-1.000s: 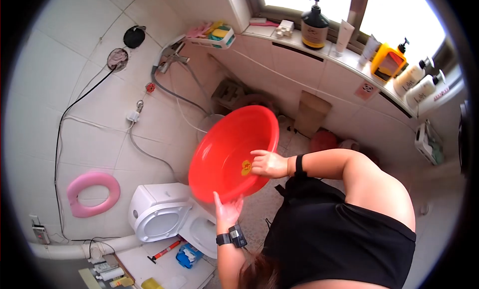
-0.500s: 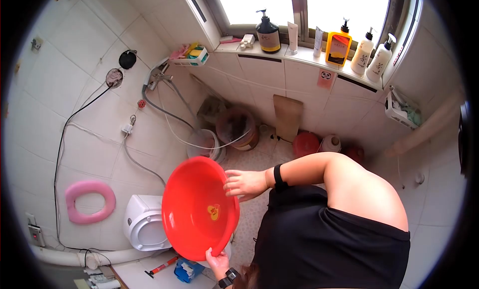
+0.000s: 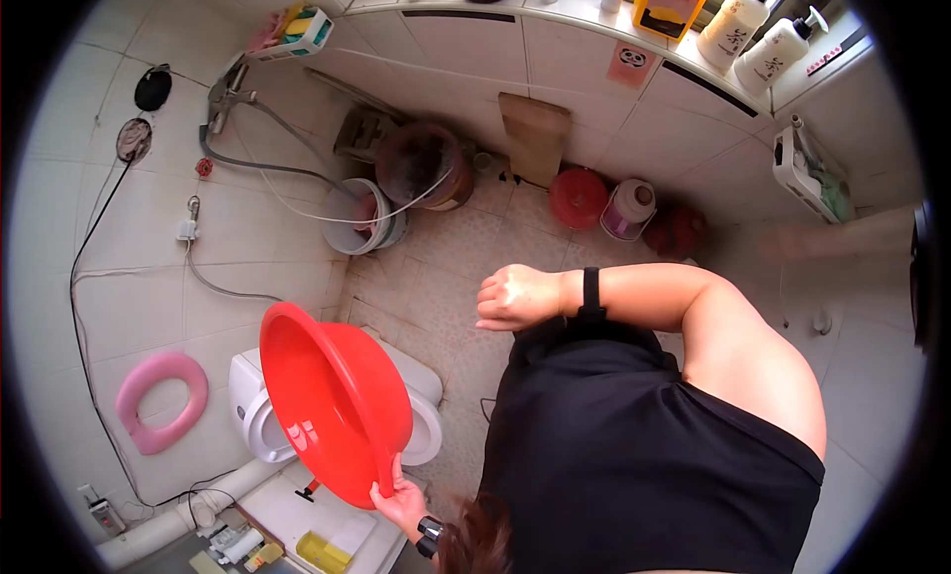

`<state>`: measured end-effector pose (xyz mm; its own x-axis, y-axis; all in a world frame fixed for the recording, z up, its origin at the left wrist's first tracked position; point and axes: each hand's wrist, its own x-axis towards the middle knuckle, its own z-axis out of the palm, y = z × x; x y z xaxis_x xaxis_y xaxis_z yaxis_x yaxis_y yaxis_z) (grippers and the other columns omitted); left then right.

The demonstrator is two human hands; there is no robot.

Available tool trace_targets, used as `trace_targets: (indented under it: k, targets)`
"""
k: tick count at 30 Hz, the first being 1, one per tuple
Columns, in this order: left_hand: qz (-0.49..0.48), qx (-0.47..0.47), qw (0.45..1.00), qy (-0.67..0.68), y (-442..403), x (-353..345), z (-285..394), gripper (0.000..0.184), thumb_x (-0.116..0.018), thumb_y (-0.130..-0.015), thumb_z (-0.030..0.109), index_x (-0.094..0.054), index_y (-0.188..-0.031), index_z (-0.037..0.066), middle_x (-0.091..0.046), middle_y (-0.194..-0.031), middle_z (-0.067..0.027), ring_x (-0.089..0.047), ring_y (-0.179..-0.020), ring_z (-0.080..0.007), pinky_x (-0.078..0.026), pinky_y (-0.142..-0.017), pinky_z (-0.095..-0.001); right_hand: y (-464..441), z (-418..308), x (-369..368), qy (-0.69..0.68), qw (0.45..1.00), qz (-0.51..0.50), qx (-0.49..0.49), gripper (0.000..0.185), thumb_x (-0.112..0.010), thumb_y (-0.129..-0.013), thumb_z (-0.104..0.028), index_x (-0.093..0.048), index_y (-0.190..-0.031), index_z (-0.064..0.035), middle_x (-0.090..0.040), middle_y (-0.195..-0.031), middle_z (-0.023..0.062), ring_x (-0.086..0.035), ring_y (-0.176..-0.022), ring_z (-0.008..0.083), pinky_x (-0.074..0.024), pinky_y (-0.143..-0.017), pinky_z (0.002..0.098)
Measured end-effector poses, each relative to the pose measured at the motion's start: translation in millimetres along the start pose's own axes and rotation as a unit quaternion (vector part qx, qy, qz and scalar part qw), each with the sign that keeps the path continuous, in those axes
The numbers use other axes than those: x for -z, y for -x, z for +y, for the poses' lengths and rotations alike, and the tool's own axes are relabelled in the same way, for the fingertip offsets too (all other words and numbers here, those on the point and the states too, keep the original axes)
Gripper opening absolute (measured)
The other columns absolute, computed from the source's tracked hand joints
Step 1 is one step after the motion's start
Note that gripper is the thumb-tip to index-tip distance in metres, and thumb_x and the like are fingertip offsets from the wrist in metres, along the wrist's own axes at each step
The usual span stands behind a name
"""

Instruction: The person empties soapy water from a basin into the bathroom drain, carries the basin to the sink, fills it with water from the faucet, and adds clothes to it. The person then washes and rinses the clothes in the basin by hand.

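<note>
My left hand [image 3: 400, 503], with a dark watch at its wrist, grips the lower rim of a red plastic basin [image 3: 381, 376]. The basin is tipped on its side, its hollow turned to the left, and it hides part of a white toilet [image 3: 421, 378] beyond it. My right hand [image 3: 517, 297] is apart from the basin, to its upper right, with the back of the hand up. Its fingers are loosely curled and nothing shows in them. A black band [image 3: 591, 292] circles that wrist.
White and brownish buckets [image 3: 352, 222] stand by the far wall near a hose [image 3: 267, 165]. A red container [image 3: 579, 199] and a leaning board [image 3: 533, 138] are farther right. Bottles [image 3: 735, 27] line the sill. A pink toilet seat ring [image 3: 134, 421] hangs left.
My right hand has left the basin's rim and curled its fingers. The basin, still in my left hand, has moved left and turned more on edge. The view has tilted downward.
</note>
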<state>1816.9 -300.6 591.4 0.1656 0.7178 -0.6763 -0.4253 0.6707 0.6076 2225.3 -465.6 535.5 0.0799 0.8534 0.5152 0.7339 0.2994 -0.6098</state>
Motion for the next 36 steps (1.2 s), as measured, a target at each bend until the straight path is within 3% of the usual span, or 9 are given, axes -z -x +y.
trace_targets:
  k: [4, 6, 13, 17, 19, 30, 32, 33, 36]
  targets:
    - [0.000, 0.022, 0.999, 0.046, -21, 1, -5, 0.056, -0.051, -0.082, 0.018, -0.036, -0.132, -0.001, -0.028, -0.136, -0.0334, -0.042, -0.124, -0.0248, -0.050, -0.054, -0.0163, 64, 25, 41, 0.105, 0.987, 0.005, -0.120, 0.033, -0.060, -0.082, -0.024, -0.049, -0.055, -0.0067, -0.052, -0.056, 0.0101, -0.055, -0.057, 0.0299, -0.0463, -0.054, 0.0392]
    - [0.006, 0.032, 0.998, 0.056, -28, -6, -9, 0.059, -0.047, -0.084, 0.022, -0.029, -0.135, -0.002, -0.033, -0.139, -0.0204, -0.034, -0.130, -0.0322, -0.050, -0.053, -0.0175, 113, 38, 63, 0.190, 0.959, -0.010, -0.211, 0.033, -0.059, -0.081, -0.024, -0.050, -0.055, -0.0069, -0.053, -0.056, 0.0098, -0.055, -0.057, 0.0299, -0.0459, -0.053, 0.0396]
    - [0.020, 0.070, 0.997, 0.039, -50, -17, -13, 0.058, -0.049, -0.083, 0.020, -0.031, -0.135, 0.000, -0.036, -0.139, -0.0159, -0.033, -0.129, -0.0363, -0.051, -0.051, -0.0176, 200, 26, 94, 0.286, 0.877, -0.028, -0.385, 0.030, -0.058, -0.081, -0.022, -0.052, -0.056, -0.0064, -0.055, -0.057, 0.0098, -0.056, -0.057, 0.0294, -0.0446, -0.052, 0.0409]
    - [0.009, 0.073, 0.997, 0.033, -57, -23, -15, 0.058, -0.048, -0.084, 0.021, -0.031, -0.135, 0.000, -0.036, -0.139, -0.0151, -0.034, -0.128, -0.0368, -0.051, -0.051, -0.0184, 199, 20, 83, 0.278, 0.877, -0.005, -0.391, 0.029, -0.058, -0.081, -0.021, -0.054, -0.056, -0.0060, -0.055, -0.058, 0.0104, -0.056, -0.058, 0.0294, -0.0449, -0.053, 0.0405]
    - [0.015, 0.081, 0.996, 0.043, -53, -33, -15, 0.047, -0.050, -0.083, 0.018, -0.043, -0.127, 0.001, -0.038, -0.138, -0.0139, -0.032, -0.129, -0.0345, -0.052, -0.051, -0.0168, 202, 23, 76, 0.276, 0.877, 0.000, -0.394, 0.029, -0.058, -0.081, -0.021, -0.054, -0.056, -0.0060, -0.056, -0.058, 0.0104, -0.056, -0.058, 0.0293, -0.0449, -0.053, 0.0405]
    - [0.019, 0.082, 0.995, 0.050, -52, -19, -5, 0.047, -0.051, -0.083, 0.018, -0.044, -0.125, 0.000, -0.045, -0.132, -0.0096, -0.037, -0.126, -0.0356, -0.051, -0.053, -0.0168, 184, 42, 64, 0.262, 0.871, 0.011, -0.416, 0.029, -0.056, -0.081, -0.022, -0.058, -0.058, -0.0058, -0.058, -0.061, 0.0114, -0.057, -0.060, 0.0316, -0.0457, -0.055, 0.0430]
    - [0.019, 0.055, 0.998, 0.036, -47, -20, -8, 0.048, -0.052, -0.082, 0.019, -0.044, -0.125, -0.001, -0.044, -0.133, -0.0126, -0.037, -0.127, -0.0339, -0.051, -0.054, -0.0168, 179, 53, 54, 0.254, 0.875, 0.018, -0.411, 0.029, -0.055, -0.082, -0.023, -0.058, -0.058, -0.0059, -0.059, -0.062, 0.0121, -0.058, -0.060, 0.0321, -0.0458, -0.055, 0.0434]
    - [0.013, 0.056, 0.998, 0.025, -47, -16, -8, 0.050, -0.054, -0.081, 0.020, -0.044, -0.126, 0.001, -0.040, -0.135, -0.0208, -0.049, -0.116, -0.0257, -0.050, -0.055, -0.0166, 172, 56, 49, 0.248, 0.879, 0.018, -0.408, 0.030, -0.055, -0.082, -0.024, -0.058, -0.058, -0.0061, -0.059, -0.063, 0.0124, -0.058, -0.061, 0.0321, -0.0461, -0.055, 0.0435]
    - [0.003, 0.058, 0.998, 0.036, -55, 1, -6, 0.050, -0.054, -0.081, 0.020, -0.045, -0.127, 0.004, -0.035, -0.135, -0.0292, -0.057, -0.100, -0.0170, -0.050, -0.055, -0.0162, 154, 72, 26, 0.236, 0.887, 0.007, -0.398, 0.031, -0.055, -0.082, -0.026, -0.058, -0.059, -0.0053, -0.059, -0.062, 0.0126, -0.058, -0.061, 0.0323, -0.0468, -0.056, 0.0431]
